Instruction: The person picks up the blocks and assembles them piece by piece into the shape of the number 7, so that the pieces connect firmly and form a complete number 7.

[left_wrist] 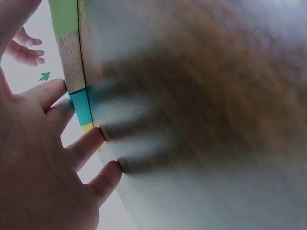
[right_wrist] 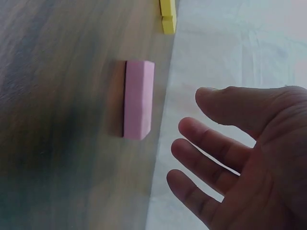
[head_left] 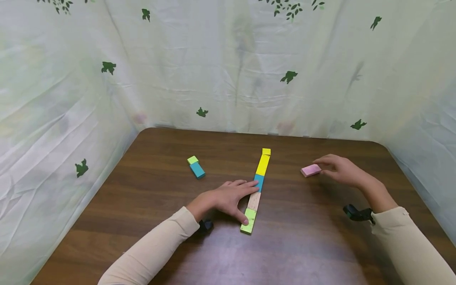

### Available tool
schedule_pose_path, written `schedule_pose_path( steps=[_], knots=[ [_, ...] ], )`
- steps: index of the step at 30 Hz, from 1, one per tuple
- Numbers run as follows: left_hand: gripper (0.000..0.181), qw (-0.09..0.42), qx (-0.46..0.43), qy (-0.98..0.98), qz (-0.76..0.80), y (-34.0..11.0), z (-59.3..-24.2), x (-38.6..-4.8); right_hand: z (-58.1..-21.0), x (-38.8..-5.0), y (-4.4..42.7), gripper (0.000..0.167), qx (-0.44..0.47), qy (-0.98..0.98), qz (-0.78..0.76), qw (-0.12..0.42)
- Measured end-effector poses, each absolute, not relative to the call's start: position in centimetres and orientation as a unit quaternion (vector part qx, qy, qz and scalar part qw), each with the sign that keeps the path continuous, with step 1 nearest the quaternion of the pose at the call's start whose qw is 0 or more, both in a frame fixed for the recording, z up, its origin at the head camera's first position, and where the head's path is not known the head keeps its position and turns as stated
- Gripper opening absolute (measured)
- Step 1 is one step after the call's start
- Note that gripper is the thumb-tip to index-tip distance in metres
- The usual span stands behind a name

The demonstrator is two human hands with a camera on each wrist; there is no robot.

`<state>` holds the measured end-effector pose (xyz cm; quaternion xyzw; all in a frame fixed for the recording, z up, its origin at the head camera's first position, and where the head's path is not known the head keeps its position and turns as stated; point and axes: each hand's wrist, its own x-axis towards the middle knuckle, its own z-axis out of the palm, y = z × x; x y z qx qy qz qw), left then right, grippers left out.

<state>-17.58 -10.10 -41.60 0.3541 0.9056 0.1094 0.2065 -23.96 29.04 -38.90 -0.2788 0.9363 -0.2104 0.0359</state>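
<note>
A line of small flat wooden blocks lies end to end on the table. From the near end it runs through a light green block (head_left: 249,221), a bare wood block (head_left: 254,201), a blue block (head_left: 259,182), a long yellow block (head_left: 263,164) and a short yellow block (head_left: 266,151). My left hand (head_left: 229,198) spreads over the line, thumb on the green block and a fingertip at the blue one. Beside a pink block (head_left: 310,170) at the right hovers my right hand (head_left: 340,170). In the right wrist view its loosely extended fingers stand apart from the pink block (right_wrist: 138,99).
Left of the line lie another blue block (head_left: 197,170) and a small light green block (head_left: 192,160), touching. Pale leaf-patterned curtain cloth (head_left: 213,67) hangs behind and at both sides of the brown table (head_left: 149,166).
</note>
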Motion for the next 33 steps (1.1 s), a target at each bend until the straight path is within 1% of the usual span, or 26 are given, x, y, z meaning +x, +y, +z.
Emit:
schedule_pose_path(
  steps=[7,11,14,28,33],
  knots=[
    [0.104,0.205,0.357,0.905,0.103,-10.0,-41.7,-17.7,-40.3,-24.2,29.3,0.037,-0.287,0.938,-0.195,0.021],
    [0.104,0.206,0.357,0.905,0.104,-10.0,-41.6,-17.7,-41.0,-24.9,28.7,0.035,-0.313,0.932,-0.185,-0.011],
    [0.104,0.204,0.358,0.905,0.106,-10.0,-41.4,-17.7,-41.2,-25.2,28.4,0.033,-0.322,0.929,-0.180,-0.023],
    [0.104,0.205,0.356,0.906,0.103,-10.0,-41.5,-17.7,-41.4,-25.6,27.7,0.028,-0.287,0.944,-0.159,0.024],
    [0.105,0.205,0.354,0.907,0.103,-10.0,-41.6,-17.6,-41.9,-25.8,27.6,0.025,-0.288,0.944,-0.159,0.014]
  ],
)
